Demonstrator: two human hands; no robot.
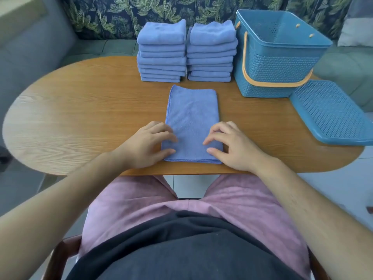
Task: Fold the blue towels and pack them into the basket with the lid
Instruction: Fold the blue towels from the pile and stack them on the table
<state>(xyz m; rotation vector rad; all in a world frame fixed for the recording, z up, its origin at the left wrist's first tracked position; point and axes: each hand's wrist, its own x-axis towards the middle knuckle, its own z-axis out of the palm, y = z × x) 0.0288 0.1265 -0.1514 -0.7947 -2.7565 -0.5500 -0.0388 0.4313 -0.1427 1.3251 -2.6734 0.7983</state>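
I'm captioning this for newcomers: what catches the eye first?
A left stack and a right stack of folded blue towels stand at the table's far side beside an open teal basket. Nearer, the left hand and right hand rest on a flat blue towel; the lid lies at the right.

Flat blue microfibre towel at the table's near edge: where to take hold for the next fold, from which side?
Grip: the two near corners of the flat blue microfibre towel, one per hand, from the near short edge. It lies as a long rectangle running away from the person, so that edge should fold over to the far one. The left hand and right hand rest there.
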